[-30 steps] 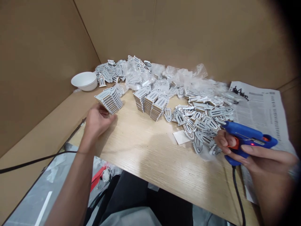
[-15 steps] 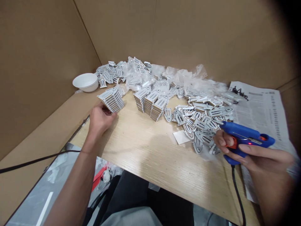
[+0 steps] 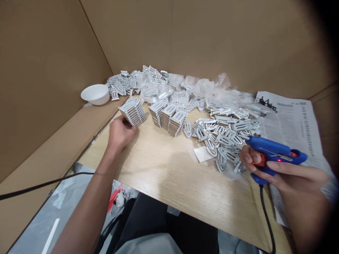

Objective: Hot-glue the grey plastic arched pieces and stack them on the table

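My left hand (image 3: 122, 132) is closed around the near lower side of a stack of grey-white arch-shaped pieces (image 3: 134, 111) at the left of the table; its fingertips are partly hidden behind the stack. Just right of it stand more stacks of the same pieces (image 3: 169, 116), close together. In my right hand (image 3: 275, 173) is a blue glue gun (image 3: 278, 150) with an orange trigger, a lit red light and a black cord. Its nozzle points left, over the edge of a loose heap of arch pieces (image 3: 222, 135).
A white bowl (image 3: 95, 94) stands at the back left. Clear plastic bags (image 3: 203, 86) and more arch pieces (image 3: 122, 84) line the cardboard wall (image 3: 198, 38). A newspaper (image 3: 291, 123) lies at the right. A white card (image 3: 203, 154) lies by the heap. A black cable (image 3: 47, 183) crosses at left.
My left hand and the stack it grips have shifted to the right, closer to the other stacks. My right hand keeps the glue gun in nearly the same spot.
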The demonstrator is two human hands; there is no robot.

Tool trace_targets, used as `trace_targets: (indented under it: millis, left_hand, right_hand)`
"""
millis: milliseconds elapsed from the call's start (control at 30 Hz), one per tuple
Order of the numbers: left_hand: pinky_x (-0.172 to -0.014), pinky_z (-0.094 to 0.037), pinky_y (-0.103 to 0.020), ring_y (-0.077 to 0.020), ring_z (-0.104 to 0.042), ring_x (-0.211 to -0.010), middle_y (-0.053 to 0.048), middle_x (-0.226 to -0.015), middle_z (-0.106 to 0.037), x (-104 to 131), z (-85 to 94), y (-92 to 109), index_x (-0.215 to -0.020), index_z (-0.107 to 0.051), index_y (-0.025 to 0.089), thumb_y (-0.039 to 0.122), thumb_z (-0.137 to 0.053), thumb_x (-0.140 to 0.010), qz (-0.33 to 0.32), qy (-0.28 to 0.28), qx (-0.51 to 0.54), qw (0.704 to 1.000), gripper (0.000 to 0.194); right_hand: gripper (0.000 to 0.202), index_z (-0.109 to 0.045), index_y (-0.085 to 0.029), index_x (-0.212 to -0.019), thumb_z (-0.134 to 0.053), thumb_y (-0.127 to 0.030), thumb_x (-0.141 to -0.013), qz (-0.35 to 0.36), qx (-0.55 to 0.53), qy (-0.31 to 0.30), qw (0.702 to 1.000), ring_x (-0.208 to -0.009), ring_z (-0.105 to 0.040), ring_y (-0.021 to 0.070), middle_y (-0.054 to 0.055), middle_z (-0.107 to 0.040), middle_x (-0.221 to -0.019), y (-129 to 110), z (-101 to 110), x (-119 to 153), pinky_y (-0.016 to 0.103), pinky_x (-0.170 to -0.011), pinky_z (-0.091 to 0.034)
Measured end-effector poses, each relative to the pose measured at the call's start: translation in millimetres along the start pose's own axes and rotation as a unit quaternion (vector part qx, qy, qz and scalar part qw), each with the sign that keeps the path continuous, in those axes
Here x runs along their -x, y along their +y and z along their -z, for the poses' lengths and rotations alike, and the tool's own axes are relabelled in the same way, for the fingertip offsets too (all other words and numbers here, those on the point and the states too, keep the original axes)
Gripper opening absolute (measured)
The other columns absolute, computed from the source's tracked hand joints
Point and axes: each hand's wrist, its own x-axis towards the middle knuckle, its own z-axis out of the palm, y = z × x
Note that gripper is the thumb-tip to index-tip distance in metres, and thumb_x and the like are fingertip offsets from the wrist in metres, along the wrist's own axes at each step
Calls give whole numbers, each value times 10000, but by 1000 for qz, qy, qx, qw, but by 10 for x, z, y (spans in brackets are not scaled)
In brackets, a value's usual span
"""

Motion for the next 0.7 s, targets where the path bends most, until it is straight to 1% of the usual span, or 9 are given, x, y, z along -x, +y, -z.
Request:
trace_targets:
  millis: [100,200,333,467,700]
  left_hand:
    - [-724,-541,-356,-252,-707,-762,-94,-880,-796,-1,-54,33,-924,-742,160,233,-759,-723,-11,-4,0,1000,214]
    - [-737,-543,-372,-255,-708,-753,-89,-849,-785,-7,-103,68,-908,-728,169,225,-770,-717,-14,-6,1,1000,204]
    - [-749,-548,-388,-262,-712,-748,-79,-839,-780,-20,-154,112,-886,-705,190,222,-771,-702,-17,-11,4,1000,198]
    - [-763,-546,-402,-271,-712,-755,-75,-821,-766,-35,-192,152,-842,-676,208,234,-769,-685,-19,-16,4,1000,185]
    - [-755,-552,-395,-277,-725,-777,-82,-845,-771,-50,-250,225,-892,-693,199,248,-737,-687,-25,-27,16,999,215]
  right_hand:
    - [204,-836,-248,-858,-895,-424,-772,6,-1,2,1000,-721,-630,241,141,-639,-825,0,-9,-5,270,-390,-388]
    - [199,-836,-251,-858,-898,-417,-768,-2,0,3,1000,-699,-610,232,140,-647,-826,4,-6,3,275,-396,-390]
    - [214,-828,-240,-847,-891,-430,-772,15,0,9,1000,-661,-572,211,134,-642,-813,32,6,13,284,-407,-370]
    - [221,-823,-235,-851,-892,-431,-775,20,4,9,1000,-690,-591,222,133,-645,-821,53,13,5,289,-424,-380]
    - [258,-813,-234,-854,-903,-462,-774,15,7,5,1000,-704,-607,227,113,-640,-815,28,28,13,289,-423,-389]
